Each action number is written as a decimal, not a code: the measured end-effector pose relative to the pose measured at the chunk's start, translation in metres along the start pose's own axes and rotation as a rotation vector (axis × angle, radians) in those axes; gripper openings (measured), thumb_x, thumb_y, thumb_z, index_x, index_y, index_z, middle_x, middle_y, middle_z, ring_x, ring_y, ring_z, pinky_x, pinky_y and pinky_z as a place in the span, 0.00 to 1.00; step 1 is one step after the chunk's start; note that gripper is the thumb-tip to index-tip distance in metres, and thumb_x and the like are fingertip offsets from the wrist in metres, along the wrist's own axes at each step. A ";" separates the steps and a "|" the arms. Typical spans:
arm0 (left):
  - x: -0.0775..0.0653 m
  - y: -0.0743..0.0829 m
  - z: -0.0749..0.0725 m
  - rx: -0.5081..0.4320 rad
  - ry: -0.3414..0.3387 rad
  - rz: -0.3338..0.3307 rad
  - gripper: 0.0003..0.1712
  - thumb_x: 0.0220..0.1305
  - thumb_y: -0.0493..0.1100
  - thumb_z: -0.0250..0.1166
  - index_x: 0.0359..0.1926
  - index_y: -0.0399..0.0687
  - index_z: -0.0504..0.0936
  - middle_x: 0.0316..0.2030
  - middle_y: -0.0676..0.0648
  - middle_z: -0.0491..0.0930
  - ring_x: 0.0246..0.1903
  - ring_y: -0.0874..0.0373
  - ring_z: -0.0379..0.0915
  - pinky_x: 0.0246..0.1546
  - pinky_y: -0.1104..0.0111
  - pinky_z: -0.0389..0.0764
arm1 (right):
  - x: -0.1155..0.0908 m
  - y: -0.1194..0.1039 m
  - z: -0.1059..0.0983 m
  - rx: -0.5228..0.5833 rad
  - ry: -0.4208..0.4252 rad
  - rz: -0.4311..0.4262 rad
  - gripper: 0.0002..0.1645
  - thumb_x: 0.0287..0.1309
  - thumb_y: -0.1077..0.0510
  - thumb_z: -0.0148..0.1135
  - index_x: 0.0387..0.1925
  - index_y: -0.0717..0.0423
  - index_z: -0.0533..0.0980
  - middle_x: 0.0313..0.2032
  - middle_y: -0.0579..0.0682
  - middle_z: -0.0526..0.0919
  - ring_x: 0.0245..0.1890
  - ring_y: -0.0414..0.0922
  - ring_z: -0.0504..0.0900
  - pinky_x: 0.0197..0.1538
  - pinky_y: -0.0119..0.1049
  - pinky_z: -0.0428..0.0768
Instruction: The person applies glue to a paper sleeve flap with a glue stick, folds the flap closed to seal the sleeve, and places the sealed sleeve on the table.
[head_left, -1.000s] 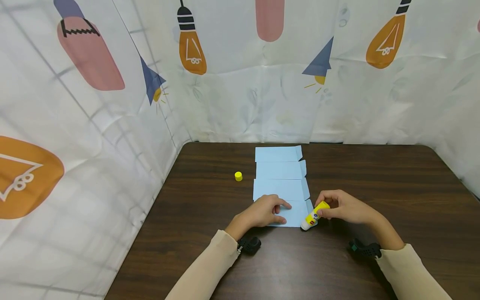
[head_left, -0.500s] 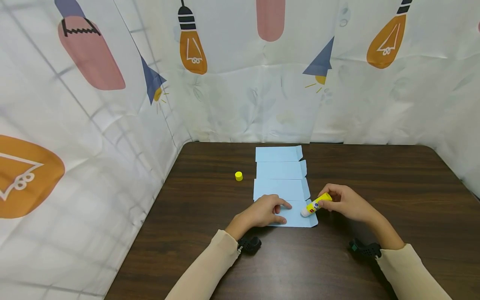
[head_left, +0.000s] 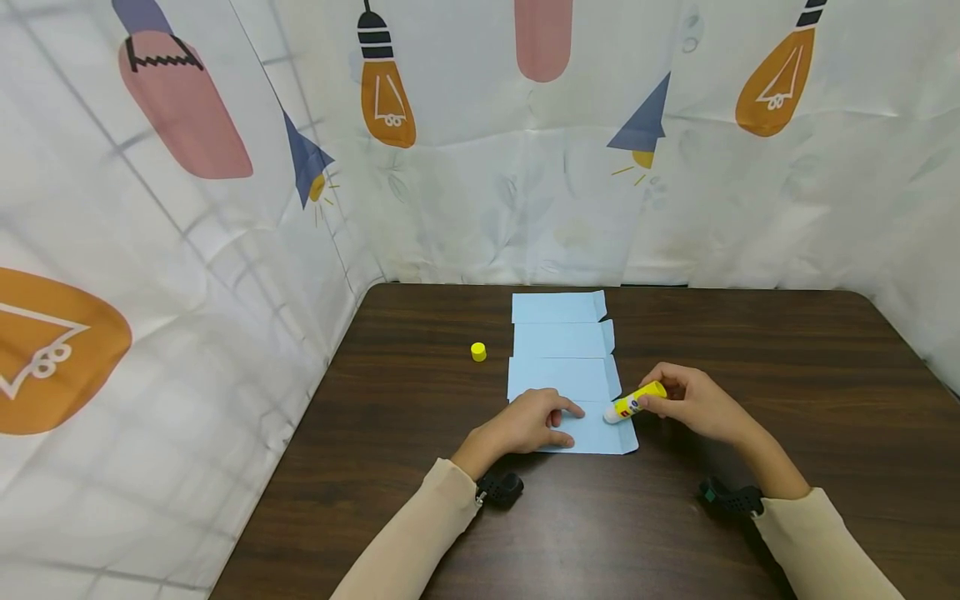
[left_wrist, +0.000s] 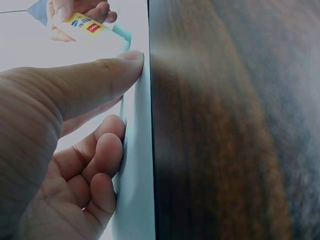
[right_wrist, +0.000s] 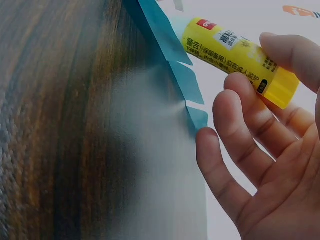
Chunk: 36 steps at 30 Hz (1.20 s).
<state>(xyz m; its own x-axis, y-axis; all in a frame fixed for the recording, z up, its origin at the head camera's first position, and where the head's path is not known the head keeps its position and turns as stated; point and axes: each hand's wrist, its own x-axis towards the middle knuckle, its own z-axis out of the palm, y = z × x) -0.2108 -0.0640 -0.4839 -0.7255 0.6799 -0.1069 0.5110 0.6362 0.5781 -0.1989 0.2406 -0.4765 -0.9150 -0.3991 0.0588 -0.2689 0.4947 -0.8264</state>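
Observation:
A light blue paper sheet (head_left: 562,379), creased into panels with small flaps down its right side, lies flat on the table. My left hand (head_left: 528,425) rests on its nearest panel; thumb and index finger are extended while the other fingers curl loosely, as the left wrist view also shows. My right hand (head_left: 693,404) pinches a yellow glue stick (head_left: 636,402) near its base, between thumb and fingers. The stick tilts down to the left, its white end at the right flap of the nearest panel. In the right wrist view the glue stick (right_wrist: 235,57) overlaps the blue flaps (right_wrist: 187,82).
A small yellow cap (head_left: 478,352) stands on the dark wood table (head_left: 390,400), left of the paper. A printed white cloth (head_left: 487,208) hangs behind the table and along its left side. Each wrist wears a black camera strap.
The glue stick, in my right hand, has moved away from the near corner of the flap, up along it toward the far side. My left hand has stayed in place on the paper.

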 end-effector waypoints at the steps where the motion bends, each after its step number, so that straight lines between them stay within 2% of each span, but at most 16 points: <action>1: 0.000 0.000 0.000 0.003 0.001 0.001 0.23 0.62 0.48 0.75 0.59 0.55 0.85 0.29 0.55 0.73 0.27 0.66 0.64 0.30 0.77 0.67 | 0.000 0.000 0.000 0.004 -0.006 -0.004 0.07 0.65 0.55 0.69 0.41 0.51 0.80 0.32 0.53 0.80 0.27 0.49 0.78 0.28 0.34 0.76; 6: 0.000 0.000 0.000 0.010 0.006 0.007 0.23 0.62 0.48 0.75 0.59 0.55 0.85 0.29 0.55 0.73 0.27 0.66 0.64 0.30 0.77 0.67 | -0.001 0.000 -0.001 0.038 -0.058 -0.023 0.05 0.66 0.57 0.68 0.41 0.51 0.79 0.32 0.53 0.80 0.27 0.48 0.79 0.29 0.34 0.77; 14: 0.001 -0.001 0.000 -0.001 -0.002 -0.002 0.23 0.63 0.48 0.74 0.59 0.56 0.85 0.29 0.55 0.73 0.27 0.65 0.64 0.30 0.77 0.67 | -0.002 -0.002 -0.001 0.063 -0.155 -0.044 0.05 0.66 0.58 0.68 0.41 0.51 0.79 0.27 0.51 0.80 0.26 0.53 0.77 0.27 0.35 0.76; 25: 0.002 -0.003 0.001 0.000 -0.002 0.000 0.23 0.63 0.48 0.75 0.59 0.56 0.85 0.28 0.55 0.72 0.26 0.65 0.64 0.29 0.77 0.67 | -0.001 -0.002 0.001 0.074 -0.239 -0.056 0.05 0.66 0.58 0.67 0.42 0.52 0.79 0.34 0.52 0.84 0.29 0.46 0.81 0.31 0.39 0.81; 30: 0.003 -0.003 0.001 -0.001 0.004 0.008 0.23 0.62 0.47 0.75 0.59 0.55 0.86 0.27 0.55 0.72 0.26 0.65 0.64 0.29 0.77 0.67 | -0.001 -0.002 0.001 0.068 -0.219 -0.044 0.05 0.67 0.58 0.66 0.42 0.52 0.79 0.32 0.52 0.82 0.28 0.48 0.80 0.30 0.38 0.79; 36: 0.002 -0.003 0.001 0.002 0.001 0.007 0.23 0.62 0.47 0.75 0.59 0.55 0.86 0.28 0.56 0.72 0.26 0.66 0.64 0.30 0.77 0.67 | -0.001 -0.004 0.001 0.036 -0.115 0.003 0.06 0.66 0.56 0.67 0.41 0.51 0.79 0.31 0.52 0.80 0.28 0.51 0.78 0.29 0.35 0.77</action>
<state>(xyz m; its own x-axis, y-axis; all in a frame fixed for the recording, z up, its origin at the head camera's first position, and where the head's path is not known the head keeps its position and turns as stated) -0.2135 -0.0639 -0.4868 -0.7224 0.6840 -0.1018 0.5172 0.6321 0.5770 -0.1967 0.2381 -0.4743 -0.8745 -0.4849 -0.0066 -0.2534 0.4685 -0.8463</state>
